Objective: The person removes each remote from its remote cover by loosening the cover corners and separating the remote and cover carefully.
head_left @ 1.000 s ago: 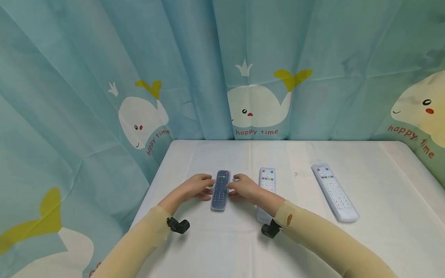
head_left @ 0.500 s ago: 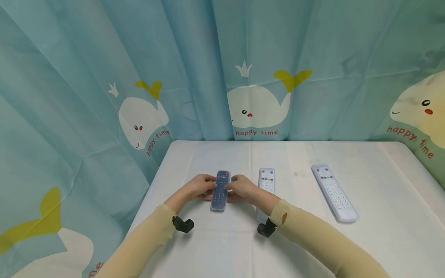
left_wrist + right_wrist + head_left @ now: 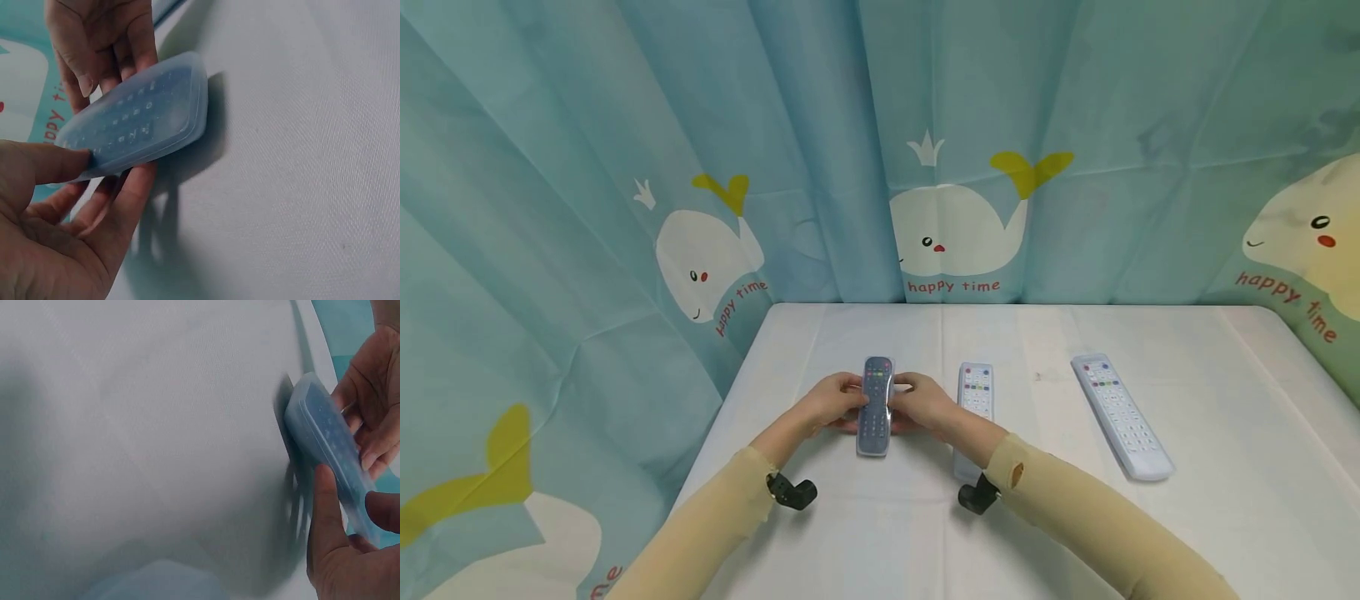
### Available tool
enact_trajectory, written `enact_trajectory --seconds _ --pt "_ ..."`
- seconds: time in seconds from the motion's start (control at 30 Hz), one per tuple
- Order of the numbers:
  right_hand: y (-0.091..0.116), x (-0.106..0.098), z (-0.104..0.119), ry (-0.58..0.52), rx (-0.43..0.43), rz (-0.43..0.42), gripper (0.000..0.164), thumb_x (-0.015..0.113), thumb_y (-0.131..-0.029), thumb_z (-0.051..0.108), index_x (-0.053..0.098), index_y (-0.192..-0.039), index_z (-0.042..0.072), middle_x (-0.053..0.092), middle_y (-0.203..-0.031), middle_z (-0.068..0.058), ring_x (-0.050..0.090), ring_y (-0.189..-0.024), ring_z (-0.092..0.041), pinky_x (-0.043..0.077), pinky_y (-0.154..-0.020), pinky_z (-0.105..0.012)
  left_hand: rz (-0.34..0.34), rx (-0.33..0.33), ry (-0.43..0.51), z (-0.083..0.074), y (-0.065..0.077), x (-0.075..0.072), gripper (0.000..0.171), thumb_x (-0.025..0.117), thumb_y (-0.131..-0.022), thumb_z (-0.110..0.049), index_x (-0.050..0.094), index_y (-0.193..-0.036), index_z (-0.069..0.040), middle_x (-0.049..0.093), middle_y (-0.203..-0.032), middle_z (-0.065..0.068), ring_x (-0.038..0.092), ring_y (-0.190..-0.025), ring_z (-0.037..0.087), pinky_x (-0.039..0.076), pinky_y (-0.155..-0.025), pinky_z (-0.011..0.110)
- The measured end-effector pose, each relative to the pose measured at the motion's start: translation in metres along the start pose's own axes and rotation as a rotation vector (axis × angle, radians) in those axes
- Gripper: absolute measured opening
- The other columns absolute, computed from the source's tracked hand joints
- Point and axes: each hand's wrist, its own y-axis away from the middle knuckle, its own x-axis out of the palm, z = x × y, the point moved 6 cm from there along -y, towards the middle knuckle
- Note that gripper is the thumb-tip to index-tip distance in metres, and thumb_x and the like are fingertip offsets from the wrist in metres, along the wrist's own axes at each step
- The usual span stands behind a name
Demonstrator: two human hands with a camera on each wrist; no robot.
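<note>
A dark remote control (image 3: 875, 417) in a clear sleeve is held between both hands, tilted with its far end raised off the table. My left hand (image 3: 832, 402) grips its left side; in the left wrist view the thumb lies on the button face and the fingers are beneath. My right hand (image 3: 922, 403) holds the opposite side, with thumb and index finger at the edge in the right wrist view. The remote's shadow falls on the cloth in the left wrist view. Its underside is hidden.
A white remote (image 3: 976, 390) in a clear sleeve lies partly under the right forearm. Another white remote (image 3: 1123, 417) lies slanted farther right. White cloth covers the table (image 3: 1037, 533), and a blue curtain (image 3: 820, 150) with whale prints hangs behind and at the sides.
Both hands closed in from beside the dark remote and took hold of it. Its far end has risen off the table. The white remotes stay put.
</note>
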Motion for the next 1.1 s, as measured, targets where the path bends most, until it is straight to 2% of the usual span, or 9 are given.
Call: enact_trajectory --seconds 0.1,0.37,0.6,0.77,1.1 --pt "0.0 -0.004 0.003 0.037 -0.044 -0.032 0.053 0.059 -0.098 0.004 0.044 -0.149 -0.002 0.066 -0.117 -0.02 0.069 -0.098 -0.027 0.059 -0.086 -0.042 -0.022 0.045 0.022 -0.005 0.001 -0.002 0.046 0.063 -0.099 -0.007 0.049 -0.141 0.002 0.065 -0.12 0.016 0.069 -0.094 0.022 0.061 -0.071 0.036" --pt "-0.001 -0.012 0.013 -0.002 -0.102 -0.082 0.043 0.059 -0.099 0.002 0.053 -0.141 -0.005 0.068 -0.109 -0.019 0.072 -0.094 -0.027 0.059 -0.086 -0.042 -0.069 0.165 0.063 -0.022 0.006 -0.008 0.042 0.063 -0.102 -0.008 0.048 -0.141 -0.001 0.063 -0.123 0.015 0.068 -0.1 0.023 0.061 -0.075 0.039" --pt "0.0 -0.016 0.024 0.0 -0.182 -0.088 0.032 0.061 -0.099 0.003 0.061 -0.13 -0.005 0.068 -0.111 -0.017 0.069 -0.1 -0.027 0.057 -0.092 -0.044 -0.085 0.271 0.142 -0.028 0.009 -0.01 0.038 0.06 -0.102 -0.004 0.048 -0.137 0.002 0.061 -0.124 0.019 0.065 -0.105 0.024 0.058 -0.088 0.046" --pt "0.002 -0.017 0.031 -0.003 -0.248 -0.076 0.029 0.062 -0.099 0.001 0.063 -0.127 -0.006 0.067 -0.117 -0.018 0.067 -0.106 -0.029 0.056 -0.093 -0.045 -0.089 0.331 0.176 -0.03 0.011 -0.009 0.036 0.059 -0.101 -0.004 0.048 -0.135 0.003 0.06 -0.126 0.021 0.064 -0.11 0.027 0.056 -0.094 0.044" --pt "0.001 -0.018 0.034 0.018 -0.32 -0.094 0.026 0.064 -0.097 -0.001 0.066 -0.123 -0.004 0.067 -0.12 -0.017 0.064 -0.112 -0.027 0.055 -0.095 -0.039 -0.084 0.415 0.202 -0.036 0.014 -0.01 0.029 0.059 -0.099 0.004 0.051 -0.127 0.006 0.061 -0.125 0.021 0.061 -0.117 0.027 0.053 -0.098 0.036"
